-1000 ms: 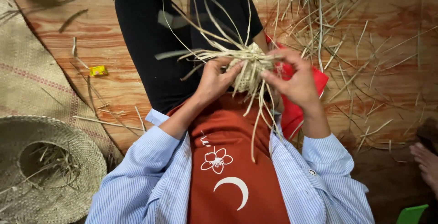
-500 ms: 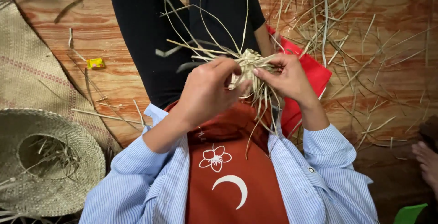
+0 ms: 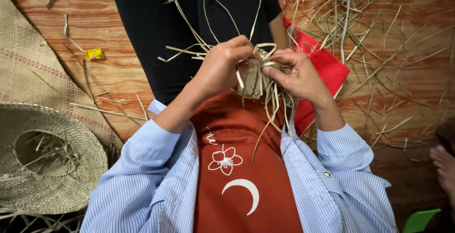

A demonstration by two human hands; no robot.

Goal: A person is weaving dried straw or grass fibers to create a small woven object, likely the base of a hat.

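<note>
The weave, a small knot of pale straw strips, sits above the lap, pinched between both hands so the crossing stays tight. The left hand closes its fingers over the near side of the weave; the right hand clamps thumb and forefinger on the far side, holding one strip bent over. Loose strips fan out from the weave, left free for working in. Right of the weave lie a red cloth and scattered straw on the floor; far left sits a hat.
</note>
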